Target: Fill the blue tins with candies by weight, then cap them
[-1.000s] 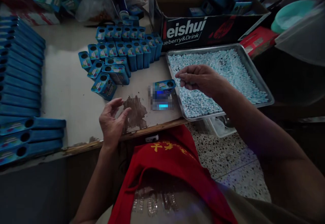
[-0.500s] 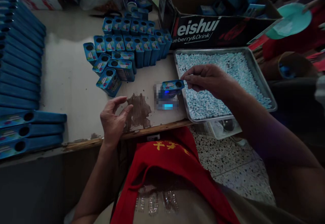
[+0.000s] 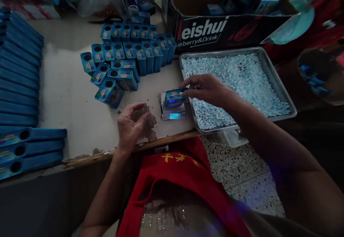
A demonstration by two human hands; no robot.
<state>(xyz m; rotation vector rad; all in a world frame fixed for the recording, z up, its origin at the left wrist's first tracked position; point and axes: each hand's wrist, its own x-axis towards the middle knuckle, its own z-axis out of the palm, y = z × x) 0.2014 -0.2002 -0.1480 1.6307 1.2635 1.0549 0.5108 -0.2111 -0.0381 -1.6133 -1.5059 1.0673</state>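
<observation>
A blue candy box (image 3: 174, 95) with a round hole in its top stands on a small digital scale (image 3: 166, 115) with a lit display. My right hand (image 3: 206, 89) is over the box's right end, thumb and fingers closed at the hole. A few small pale candies show between its fingers. Beside that hand lies a metal tray (image 3: 291, 112) spread with pale blue and white candies (image 3: 228, 86). My left hand (image 3: 131, 126) hovers left of the scale, near the table edge, thumb and fingers apart and holding nothing.
Several filled-looking or plain blue boxes (image 3: 125, 51) stand upright left of the scale, and more (image 3: 18, 86) lie in rows at the far left. Behind the tray stands a black carton (image 3: 204, 33) with blue boxes inside. A person with a turquoise bowl (image 3: 298, 25) is at the right.
My right hand has come down and left onto the box's hole. My left hand has shifted right, closer to the scale. The view has turned slightly, and the turquoise bowl has moved left.
</observation>
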